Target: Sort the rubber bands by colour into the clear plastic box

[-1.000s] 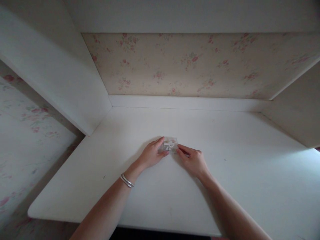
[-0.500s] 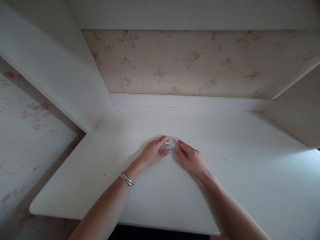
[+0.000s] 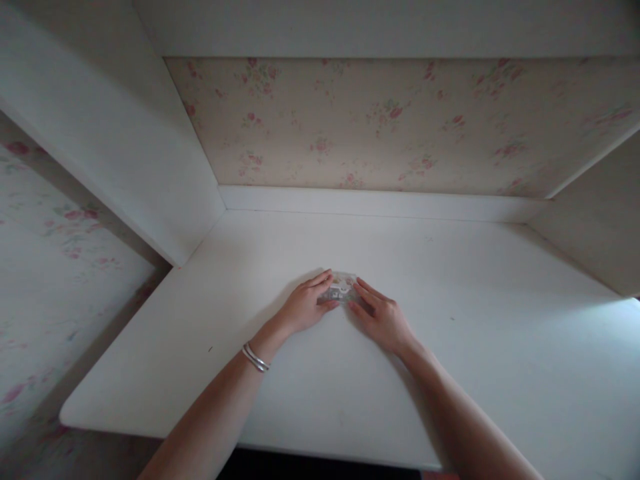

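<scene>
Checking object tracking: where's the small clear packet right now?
In the head view the small clear packet lies near the middle of the white desk, pinched between the fingertips of the left hand and right hand, well short of the floral back wall.

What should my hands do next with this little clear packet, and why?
Probably pinch its two ends and lift it slightly. The packet lies flat on the desk, with the left hand and right hand touching its opposite sides by the fingertips, so neither seems to grip it firmly.
</scene>
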Motion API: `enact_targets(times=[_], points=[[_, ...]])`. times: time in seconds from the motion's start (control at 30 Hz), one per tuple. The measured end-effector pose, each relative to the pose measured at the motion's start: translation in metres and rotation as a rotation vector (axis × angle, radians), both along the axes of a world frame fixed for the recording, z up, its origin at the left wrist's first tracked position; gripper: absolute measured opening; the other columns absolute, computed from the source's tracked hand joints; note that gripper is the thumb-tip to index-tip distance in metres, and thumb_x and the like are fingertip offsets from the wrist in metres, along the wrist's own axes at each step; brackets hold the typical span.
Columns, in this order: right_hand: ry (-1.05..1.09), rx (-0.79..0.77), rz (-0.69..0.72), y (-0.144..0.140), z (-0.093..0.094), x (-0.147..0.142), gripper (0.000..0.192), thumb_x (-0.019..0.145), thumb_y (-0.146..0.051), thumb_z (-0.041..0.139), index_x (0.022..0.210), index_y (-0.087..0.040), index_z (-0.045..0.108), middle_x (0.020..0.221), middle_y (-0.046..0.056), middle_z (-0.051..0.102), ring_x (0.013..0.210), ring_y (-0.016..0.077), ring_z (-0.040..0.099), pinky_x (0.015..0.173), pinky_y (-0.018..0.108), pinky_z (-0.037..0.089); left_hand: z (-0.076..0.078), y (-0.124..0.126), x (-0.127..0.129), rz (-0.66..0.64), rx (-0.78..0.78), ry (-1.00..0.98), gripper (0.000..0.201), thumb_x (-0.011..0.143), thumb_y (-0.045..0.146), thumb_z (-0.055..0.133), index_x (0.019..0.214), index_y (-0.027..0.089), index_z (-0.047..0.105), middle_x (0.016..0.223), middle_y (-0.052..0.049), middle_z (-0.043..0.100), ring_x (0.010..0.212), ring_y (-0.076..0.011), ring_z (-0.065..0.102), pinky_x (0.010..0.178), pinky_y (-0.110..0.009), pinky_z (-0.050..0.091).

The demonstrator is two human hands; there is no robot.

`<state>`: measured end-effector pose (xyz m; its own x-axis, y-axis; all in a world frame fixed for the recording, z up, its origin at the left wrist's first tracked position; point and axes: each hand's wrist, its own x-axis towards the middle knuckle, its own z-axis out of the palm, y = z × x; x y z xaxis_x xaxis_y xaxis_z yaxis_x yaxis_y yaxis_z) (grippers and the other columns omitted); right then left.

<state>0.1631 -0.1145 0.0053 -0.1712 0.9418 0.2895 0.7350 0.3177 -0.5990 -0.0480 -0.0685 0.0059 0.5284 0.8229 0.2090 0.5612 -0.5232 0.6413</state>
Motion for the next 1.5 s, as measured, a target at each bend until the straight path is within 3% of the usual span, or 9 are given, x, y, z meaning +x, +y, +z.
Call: enact_targets(times=[0.57, 0.8, 1.0, 1.27, 1.5], points=[[0.0, -0.015, -0.004, 0.0021, 0.001, -0.0024, 0.042, 0.086, -0.034, 0.051, 0.127, -0.023, 0.056, 0.137, 0.007, 0.047, 0.111, 0.0226, 0.058, 0.097, 0.035, 0.046, -0.001, 0.0016, 0.0025, 0.029, -0.033, -0.031, 0.054, 0.08, 0.036, 0.063, 0.131, 0.023, 0.05, 0.143, -0.005, 0.04, 0.13, -0.0218, 0.04, 0.111, -0.038, 0.034], [0.043, 0.023, -0.012, 0.002, -0.0001, -0.0032, 0.041, 0.086, -0.037, 0.051, 0.124, -0.022, 0.058, 0.135, 0.008, 0.051, 0.119, 0.0218, 0.053, 0.102, 0.036, 0.042, 0.0016, -0.0011, 0.002, 0.044, -0.02, -0.063, 0.054, 0.078, 0.041, 0.064, 0.127, 0.022, 0.054, 0.14, -0.005, 0.045, 0.126, -0.0213, 0.045, 0.109, -0.035, 0.037], [0.091, -0.033, -0.048, 0.0005, -0.0009, -0.0039, 0.038, 0.085, -0.044, 0.053, 0.116, -0.023, 0.06, 0.139, 0.008, 0.046, 0.106, 0.0203, 0.061, 0.089, 0.033, 0.052, 0.0049, -0.0014, 0.004, 0.048, -0.015, -0.096, 0.054, 0.071, 0.051, 0.069, 0.117, 0.025, 0.061, 0.13, -0.003, 0.055, 0.119, -0.021, 0.052, 0.105, -0.036, 0.04], [0.053, -0.042, -0.042, 0.0011, -0.0033, -0.0045, 0.053, 0.085, -0.044, 0.053, 0.134, -0.025, 0.045, 0.13, 0.009, 0.055, 0.11, 0.0224, 0.059, 0.092, 0.038, 0.051, 0.0063, -0.0029, 0.005, 0.063, -0.039, -0.06, 0.073, 0.072, 0.046, 0.069, 0.136, 0.025, 0.041, 0.136, -0.006, 0.05, 0.122, -0.0223, 0.05, 0.105, -0.038, 0.04], [0.054, -0.048, -0.058, 0.0042, -0.0067, -0.0045, 0.053, 0.084, -0.045, 0.054, 0.133, -0.026, 0.046, 0.124, 0.008, 0.06, 0.107, 0.0229, 0.061, 0.09, 0.039, 0.051, 0.0053, -0.0033, 0.0059, 0.078, -0.018, -0.013, 0.071, 0.073, 0.05, 0.066, 0.135, 0.024, 0.042, 0.135, -0.006, 0.051, 0.123, -0.0234, 0.048, 0.106, -0.039, 0.038]])
